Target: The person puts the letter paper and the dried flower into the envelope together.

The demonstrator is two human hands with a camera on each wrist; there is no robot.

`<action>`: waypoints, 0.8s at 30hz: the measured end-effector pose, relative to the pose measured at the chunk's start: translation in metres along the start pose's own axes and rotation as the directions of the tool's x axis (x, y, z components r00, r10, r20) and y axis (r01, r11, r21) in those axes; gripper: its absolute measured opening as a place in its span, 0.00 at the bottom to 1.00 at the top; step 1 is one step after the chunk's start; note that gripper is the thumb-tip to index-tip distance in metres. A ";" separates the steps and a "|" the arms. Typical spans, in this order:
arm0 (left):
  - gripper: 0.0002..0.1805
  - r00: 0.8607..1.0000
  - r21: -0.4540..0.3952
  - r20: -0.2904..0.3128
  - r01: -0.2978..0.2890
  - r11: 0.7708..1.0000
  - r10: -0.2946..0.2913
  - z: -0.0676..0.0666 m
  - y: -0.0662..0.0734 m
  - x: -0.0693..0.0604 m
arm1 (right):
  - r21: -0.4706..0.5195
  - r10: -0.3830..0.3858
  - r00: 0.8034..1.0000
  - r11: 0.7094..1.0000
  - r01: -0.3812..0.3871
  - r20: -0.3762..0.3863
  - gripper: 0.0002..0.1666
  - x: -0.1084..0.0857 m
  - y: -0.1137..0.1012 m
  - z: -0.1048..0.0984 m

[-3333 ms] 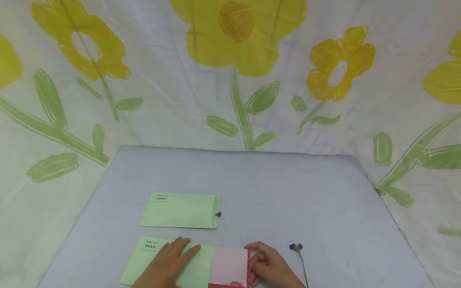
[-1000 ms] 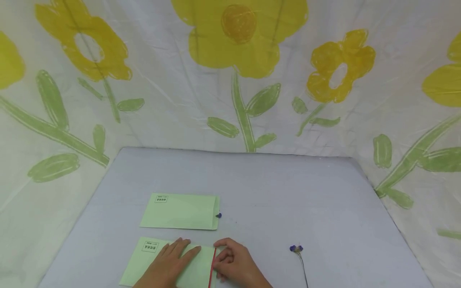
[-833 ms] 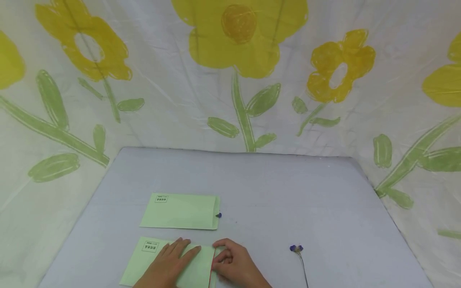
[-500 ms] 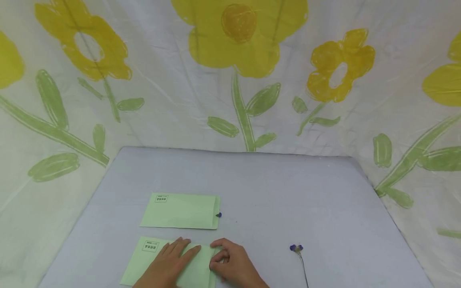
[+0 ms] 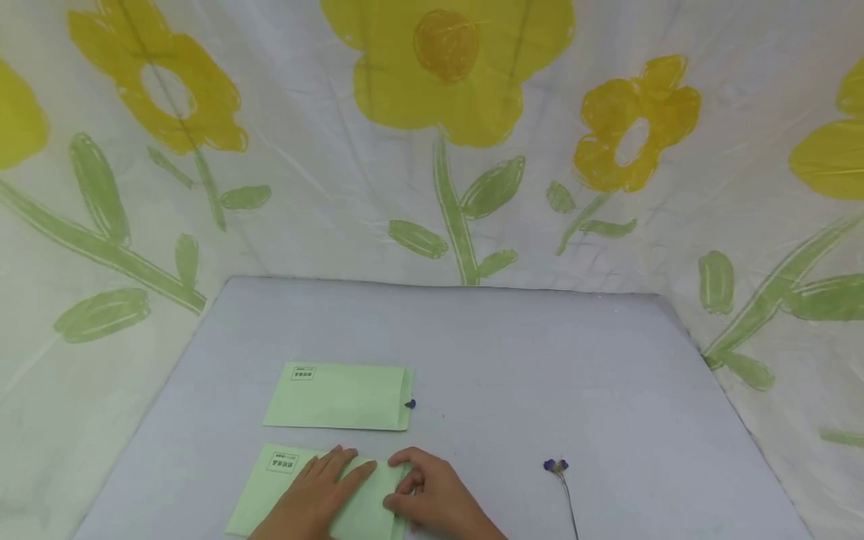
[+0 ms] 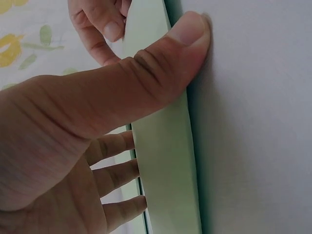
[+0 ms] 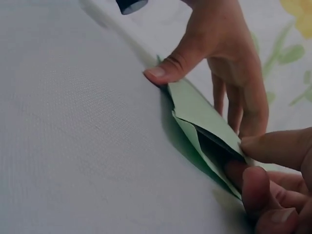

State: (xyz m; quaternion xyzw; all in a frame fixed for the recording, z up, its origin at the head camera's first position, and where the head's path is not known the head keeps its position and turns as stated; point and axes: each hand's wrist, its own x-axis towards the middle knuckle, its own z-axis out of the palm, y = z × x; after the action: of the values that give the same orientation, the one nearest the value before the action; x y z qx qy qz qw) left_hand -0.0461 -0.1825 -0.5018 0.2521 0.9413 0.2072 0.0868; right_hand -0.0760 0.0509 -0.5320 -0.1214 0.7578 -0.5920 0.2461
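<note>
My left hand [image 5: 312, 491] lies on the nearer green envelope [image 5: 256, 491], fingers spread. In the left wrist view its thumb [image 6: 180, 41] reaches over one long edge and its fingertips touch the other. At the envelope's right-hand mouth, my right hand [image 5: 435, 491] has its fingers curled. The right wrist view shows that mouth [image 7: 209, 146] gaping, with one finger of the right hand inside and its index finger on the upper corner. No card shows in the opening.
Behind lies another green envelope [image 5: 337, 397], a small purple flower [image 5: 410, 404] poking from its mouth. A dried purple flower [image 5: 556, 466] with a thin stem lies right of my right hand. A flower-printed white curtain [image 5: 324, 195] hangs beyond the table [image 5: 506, 360].
A pink card with a red border has slid leftward into the nearer envelope and gone out of sight. My right hand has moved left with it; my left hand has stayed put.
</note>
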 end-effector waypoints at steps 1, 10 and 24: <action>0.59 1.000 -0.002 0.001 0.002 1.000 -0.002 0.000 0.000 0.000 | -0.001 0.011 1.000 1.000 -0.011 -0.007 0.24 0.001 0.000 0.001; 0.58 0.999 0.037 -0.043 -0.015 0.999 0.017 0.003 -0.001 -0.003 | 0.021 0.016 1.000 1.000 -0.016 -0.004 0.26 0.002 0.001 0.002; 0.60 0.999 -0.010 -0.025 0.020 1.000 -0.020 0.000 -0.002 0.000 | 0.293 -0.068 0.997 0.955 0.051 0.047 0.29 0.001 0.006 -0.006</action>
State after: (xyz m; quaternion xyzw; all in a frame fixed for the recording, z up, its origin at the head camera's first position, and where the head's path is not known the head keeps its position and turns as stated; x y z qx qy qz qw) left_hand -0.0470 -0.1839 -0.5028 0.2395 0.9438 0.2141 0.0782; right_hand -0.0794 0.0570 -0.5373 -0.1233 0.6509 -0.7008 0.2646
